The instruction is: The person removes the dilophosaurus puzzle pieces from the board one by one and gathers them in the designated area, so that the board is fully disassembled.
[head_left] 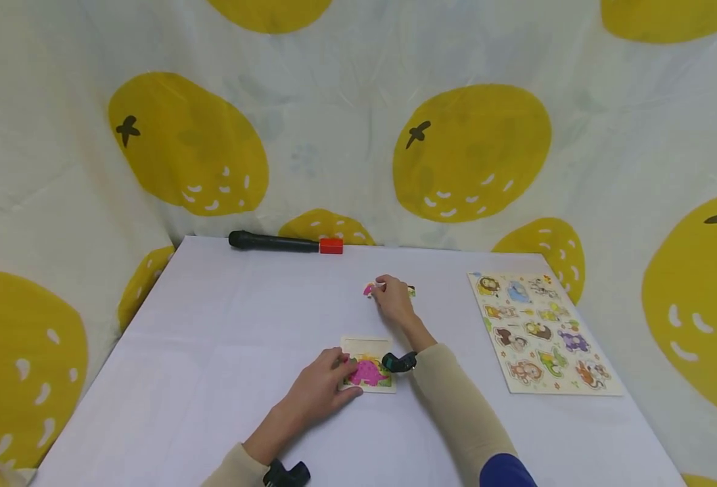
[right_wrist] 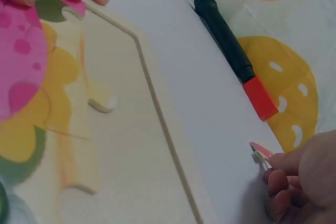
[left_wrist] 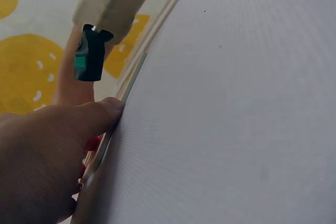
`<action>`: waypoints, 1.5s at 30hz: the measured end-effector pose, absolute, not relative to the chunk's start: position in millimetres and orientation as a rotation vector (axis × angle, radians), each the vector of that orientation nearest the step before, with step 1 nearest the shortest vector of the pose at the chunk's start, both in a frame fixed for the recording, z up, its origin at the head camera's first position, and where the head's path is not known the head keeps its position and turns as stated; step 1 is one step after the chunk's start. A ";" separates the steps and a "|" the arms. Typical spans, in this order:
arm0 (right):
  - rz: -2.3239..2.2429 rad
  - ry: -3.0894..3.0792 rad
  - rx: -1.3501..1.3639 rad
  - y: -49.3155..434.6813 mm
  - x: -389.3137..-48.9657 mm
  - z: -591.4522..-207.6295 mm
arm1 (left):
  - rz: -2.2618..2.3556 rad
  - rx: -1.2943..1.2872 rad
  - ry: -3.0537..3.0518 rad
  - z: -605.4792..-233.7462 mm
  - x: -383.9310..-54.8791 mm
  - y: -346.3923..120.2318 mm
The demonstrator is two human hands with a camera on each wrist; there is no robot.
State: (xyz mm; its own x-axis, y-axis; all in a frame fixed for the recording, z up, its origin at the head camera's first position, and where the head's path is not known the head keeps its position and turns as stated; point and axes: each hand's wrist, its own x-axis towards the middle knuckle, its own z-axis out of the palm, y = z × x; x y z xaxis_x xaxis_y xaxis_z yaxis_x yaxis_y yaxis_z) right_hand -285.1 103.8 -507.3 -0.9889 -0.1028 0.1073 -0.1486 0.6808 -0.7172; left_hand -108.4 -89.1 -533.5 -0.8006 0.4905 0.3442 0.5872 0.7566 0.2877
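A small wooden jigsaw tray (head_left: 367, 340) lies on the white table, with a pink dinosaur picture (head_left: 367, 373) filling its near part and bare wood at the far part. My left hand (head_left: 322, 385) holds the tray at its left side, thumb along the near edge and fingertips over the pink pieces. Beyond the tray, my right hand (head_left: 393, 299) pinches a small pink-edged jigsaw piece (right_wrist: 263, 150) between thumb and fingers, close over the table. Another bit of colourful piece (head_left: 411, 291) shows to the right of that hand, mostly hidden behind it.
On the right lies a larger puzzle board (head_left: 547, 335) with several animal pictures. A black marker-like stick (head_left: 276, 242) with a red block end (head_left: 331, 246) lies along the far table edge. A white curtain (head_left: 334, 135) with yellow fruit prints hangs behind.
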 end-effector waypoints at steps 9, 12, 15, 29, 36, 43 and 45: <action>1.086 -2.806 0.234 99.4 -283.3 -511.2 | -0.553 -0.860 -2.684 -533.7 -109.6 -90.1; 1.059 -2.811 0.260 98.5 -283.6 -513.1 | -0.556 -0.859 -2.675 -533.9 -109.7 -90.4; 1.046 -2.821 0.273 97.7 -284.2 -513.9 | -0.568 -0.856 -2.682 -533.8 -109.5 -90.1; 1.005 -2.890 0.256 94.3 -286.7 -514.4 | -0.562 -0.836 -2.723 -534.6 -108.7 -87.4; 1.026 -2.812 0.289 94.5 -285.0 -512.1 | -0.537 -0.848 -2.663 -537.7 -113.3 -89.7; 0.998 -2.802 0.316 96.7 -264.9 -512.4 | -0.525 -0.855 -2.639 -546.7 -107.4 -88.2; 1.012 -2.826 0.316 95.6 -258.0 -511.2 | -0.524 -0.849 -2.652 -546.7 -105.7 -88.8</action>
